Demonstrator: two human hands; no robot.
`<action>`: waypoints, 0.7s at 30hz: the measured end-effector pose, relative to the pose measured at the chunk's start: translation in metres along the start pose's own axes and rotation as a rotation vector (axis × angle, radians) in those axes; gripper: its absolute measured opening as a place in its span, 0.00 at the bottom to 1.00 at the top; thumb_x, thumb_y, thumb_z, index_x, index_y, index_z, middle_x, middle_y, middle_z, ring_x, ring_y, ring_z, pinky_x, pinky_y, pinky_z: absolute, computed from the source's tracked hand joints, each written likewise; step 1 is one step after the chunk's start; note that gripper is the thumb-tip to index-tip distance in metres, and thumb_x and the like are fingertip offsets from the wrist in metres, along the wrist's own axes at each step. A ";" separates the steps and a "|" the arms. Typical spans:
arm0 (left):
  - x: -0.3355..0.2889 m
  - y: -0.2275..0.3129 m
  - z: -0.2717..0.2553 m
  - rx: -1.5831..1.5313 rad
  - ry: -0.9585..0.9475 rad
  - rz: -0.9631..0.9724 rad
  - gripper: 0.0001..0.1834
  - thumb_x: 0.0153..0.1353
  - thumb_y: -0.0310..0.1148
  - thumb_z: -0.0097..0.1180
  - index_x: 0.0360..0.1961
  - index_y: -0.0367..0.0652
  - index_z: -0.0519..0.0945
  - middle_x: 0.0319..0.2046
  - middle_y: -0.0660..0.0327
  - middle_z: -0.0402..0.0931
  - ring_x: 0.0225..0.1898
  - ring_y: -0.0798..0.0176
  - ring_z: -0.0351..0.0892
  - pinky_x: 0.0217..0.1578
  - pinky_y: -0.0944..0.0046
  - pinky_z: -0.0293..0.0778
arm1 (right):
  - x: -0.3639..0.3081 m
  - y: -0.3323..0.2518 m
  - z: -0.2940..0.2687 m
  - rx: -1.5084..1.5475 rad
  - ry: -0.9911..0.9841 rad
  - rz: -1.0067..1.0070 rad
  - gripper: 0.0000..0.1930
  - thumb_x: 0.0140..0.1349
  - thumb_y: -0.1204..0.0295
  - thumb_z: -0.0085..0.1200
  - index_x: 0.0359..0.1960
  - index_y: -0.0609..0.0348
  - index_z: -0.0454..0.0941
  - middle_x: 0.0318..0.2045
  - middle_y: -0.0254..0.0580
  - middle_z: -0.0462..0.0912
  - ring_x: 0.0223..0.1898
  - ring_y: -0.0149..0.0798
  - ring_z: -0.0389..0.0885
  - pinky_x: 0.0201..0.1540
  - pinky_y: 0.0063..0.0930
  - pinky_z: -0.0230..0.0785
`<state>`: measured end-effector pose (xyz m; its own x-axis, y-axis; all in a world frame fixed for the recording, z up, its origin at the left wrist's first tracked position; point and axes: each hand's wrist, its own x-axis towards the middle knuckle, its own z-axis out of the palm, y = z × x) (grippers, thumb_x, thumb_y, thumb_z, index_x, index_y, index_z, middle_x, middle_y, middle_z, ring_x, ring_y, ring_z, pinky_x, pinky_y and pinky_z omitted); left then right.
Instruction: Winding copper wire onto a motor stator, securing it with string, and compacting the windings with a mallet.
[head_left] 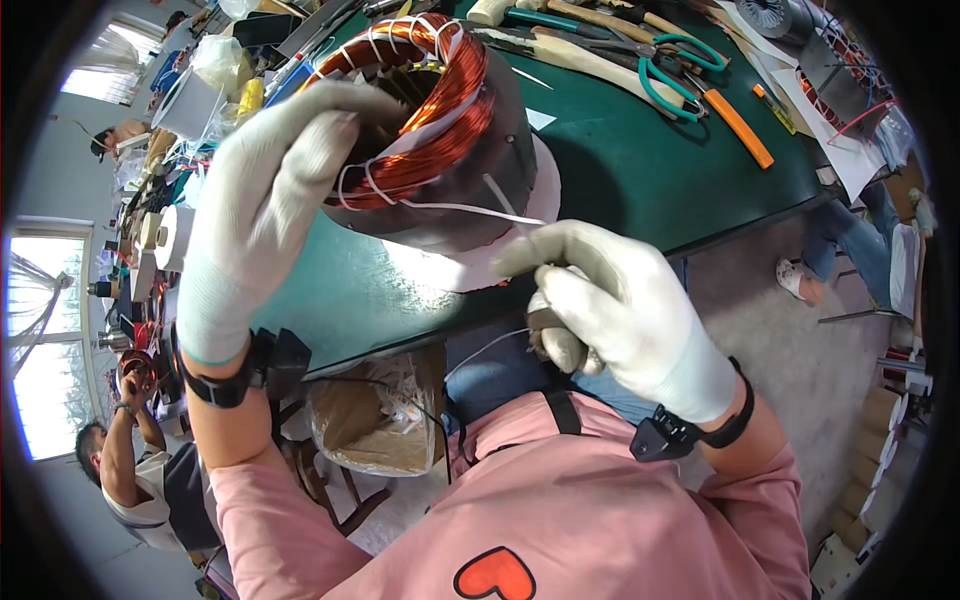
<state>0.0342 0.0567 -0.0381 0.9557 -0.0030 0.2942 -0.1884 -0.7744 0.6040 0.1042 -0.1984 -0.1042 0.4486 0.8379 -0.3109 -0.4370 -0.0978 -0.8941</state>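
Note:
A motor stator (440, 232) with a dark grey body stands on a round white base (545, 190) at the table's near edge. Its copper winding (465, 95) forms an orange-brown ring on top, bound with loops of white cord. My left hand (250, 195), in a white glove, curls over the winding's left side; some fingertips are hidden inside the ring. From the winding's near side, white lacing cord (455, 209) runs right to my gloved right hand (630, 300), whose fingers are closed on it. A thin tail of cord trails below that hand.
On the green table (620, 190) lie teal-handled scissors (650, 90), an orange-handled tool (738, 128) and several wooden-handled tools. Another wound part (850, 80) stands far right. A plastic-lined box (375, 420) sits below the table edge. A co-worker (150, 480) is at lower left.

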 end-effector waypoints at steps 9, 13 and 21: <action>0.058 -0.009 -0.027 0.531 -0.607 0.203 0.15 0.55 0.22 0.58 0.45 0.34 0.85 0.43 0.46 0.82 0.44 0.41 0.80 0.51 0.54 0.77 | 0.047 -0.014 0.003 -0.902 0.210 -0.412 0.14 0.74 0.60 0.53 0.43 0.58 0.84 0.29 0.33 0.84 0.24 0.25 0.80 0.27 0.21 0.71; 0.041 0.007 -0.086 0.936 0.116 0.465 0.13 0.53 0.21 0.61 0.41 0.35 0.86 0.40 0.52 0.84 0.42 0.47 0.83 0.47 0.55 0.77 | 0.010 -0.011 -0.021 -0.018 -0.249 -0.052 0.18 0.76 0.65 0.47 0.60 0.59 0.79 0.47 0.39 0.85 0.22 0.22 0.77 0.23 0.14 0.69; 0.013 0.038 0.017 0.764 -0.053 0.529 0.18 0.46 0.26 0.69 0.42 0.47 0.85 0.50 0.58 0.82 0.52 0.51 0.80 0.51 0.52 0.76 | -0.015 0.019 -0.019 -0.702 0.053 -1.022 0.30 0.68 0.66 0.64 0.67 0.64 0.68 0.49 0.45 0.81 0.49 0.38 0.81 0.56 0.27 0.73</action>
<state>0.0436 0.0164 -0.0239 0.8006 -0.4885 0.3469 -0.4203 -0.8706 -0.2558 0.1041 -0.2236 -0.1226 0.3757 0.6782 0.6316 0.6360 0.3070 -0.7080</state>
